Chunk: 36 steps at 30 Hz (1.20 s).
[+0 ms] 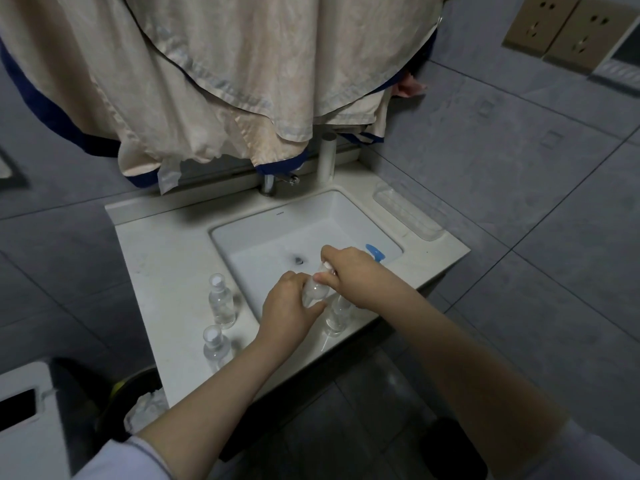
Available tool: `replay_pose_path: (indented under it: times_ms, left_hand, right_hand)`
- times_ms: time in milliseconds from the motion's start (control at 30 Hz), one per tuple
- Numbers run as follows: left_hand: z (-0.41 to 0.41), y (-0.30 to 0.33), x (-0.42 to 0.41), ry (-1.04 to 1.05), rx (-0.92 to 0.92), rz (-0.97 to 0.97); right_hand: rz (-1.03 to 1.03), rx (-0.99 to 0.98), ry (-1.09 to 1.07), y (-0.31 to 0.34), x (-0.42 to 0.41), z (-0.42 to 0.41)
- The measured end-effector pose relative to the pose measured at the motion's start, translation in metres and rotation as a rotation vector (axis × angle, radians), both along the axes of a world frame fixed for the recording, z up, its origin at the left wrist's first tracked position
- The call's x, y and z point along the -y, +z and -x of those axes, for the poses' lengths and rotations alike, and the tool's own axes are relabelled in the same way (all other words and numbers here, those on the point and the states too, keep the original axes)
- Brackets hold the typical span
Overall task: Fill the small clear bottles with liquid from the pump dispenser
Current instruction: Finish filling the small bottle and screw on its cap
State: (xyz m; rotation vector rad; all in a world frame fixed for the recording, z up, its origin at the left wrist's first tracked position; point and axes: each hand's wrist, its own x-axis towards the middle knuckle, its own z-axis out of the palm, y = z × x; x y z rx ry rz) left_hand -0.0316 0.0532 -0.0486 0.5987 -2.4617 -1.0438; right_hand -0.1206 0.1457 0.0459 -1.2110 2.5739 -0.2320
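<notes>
Over the sink [263,233], the left hand [287,310] grips a small clear bottle [315,291]; the right hand [353,271] pinches its cap. Two capped bottles [221,303] stand left; hanging towels [207,74] hide the tap.

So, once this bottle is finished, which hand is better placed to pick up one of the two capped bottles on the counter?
Probably the left hand: the two small clear capped bottles stand on its side, while the right hand pinches the held bottle's top.
</notes>
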Motion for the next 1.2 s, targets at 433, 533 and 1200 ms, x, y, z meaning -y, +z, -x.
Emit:
replay_pose_path:
  times_ms: [433, 533, 1200]
  left_hand:
    - [-0.017, -0.038, -0.005, 0.115, 0.011, -0.225]
    - [-0.023, -0.048, -0.009, 0.146, 0.008, -0.271]
    - [-0.069, -0.06, -0.02, 0.195, 0.066, -0.278]
  right_hand:
    - [0.047, 0.235, -0.283, -0.032, -0.061, 0.003]
    - [0.03, 0.248, -0.293, -0.07, -0.065, -0.008]
    - [0.55, 0.568, -0.328, -0.142, -0.045, -0.001]
